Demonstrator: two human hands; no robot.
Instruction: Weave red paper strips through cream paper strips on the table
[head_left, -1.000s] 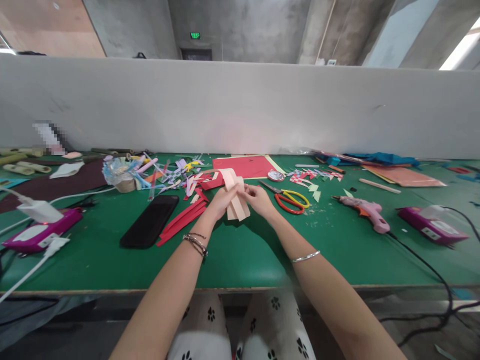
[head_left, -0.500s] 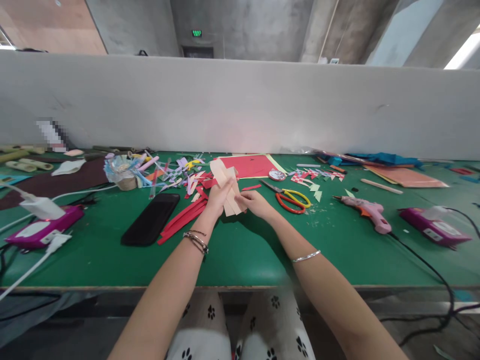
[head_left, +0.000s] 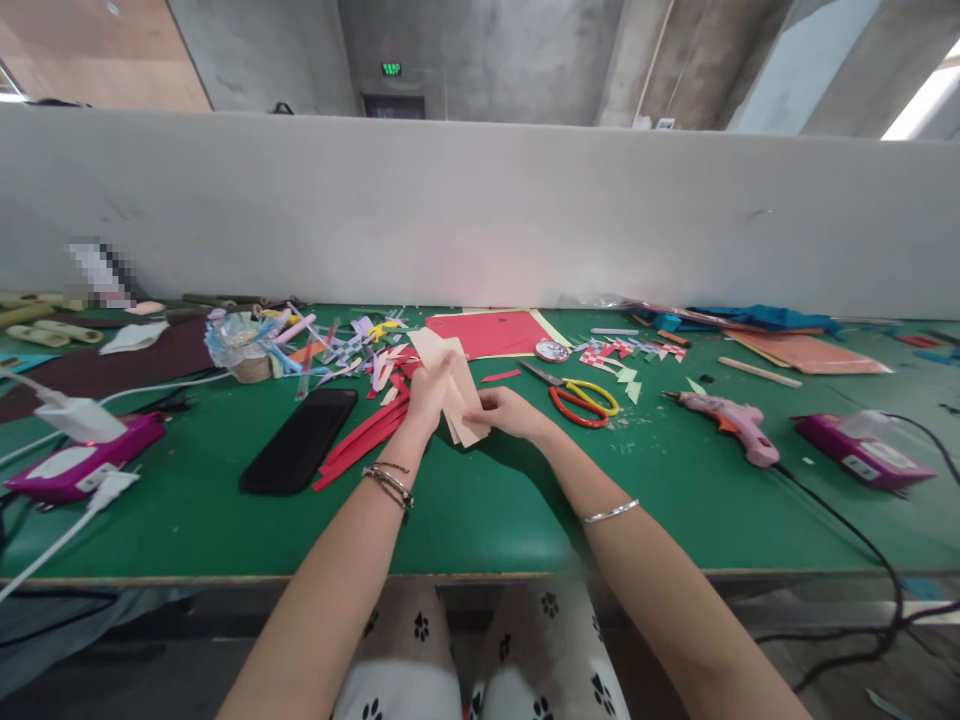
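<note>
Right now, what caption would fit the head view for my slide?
Left hand and right hand hold beige paper strips over a green table, between a black phone and scissors.

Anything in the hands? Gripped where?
Cream paper strips, bundled: left hand pinches the bundle's middle, right hand grips its lower right edge.

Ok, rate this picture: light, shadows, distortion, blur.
Head view: even light, window glare top right; faint shadow on the green table under the left hand and right hand holding paper strips. Same view: wide-angle stretching toward the edges, pixelated patch far left.
</note>
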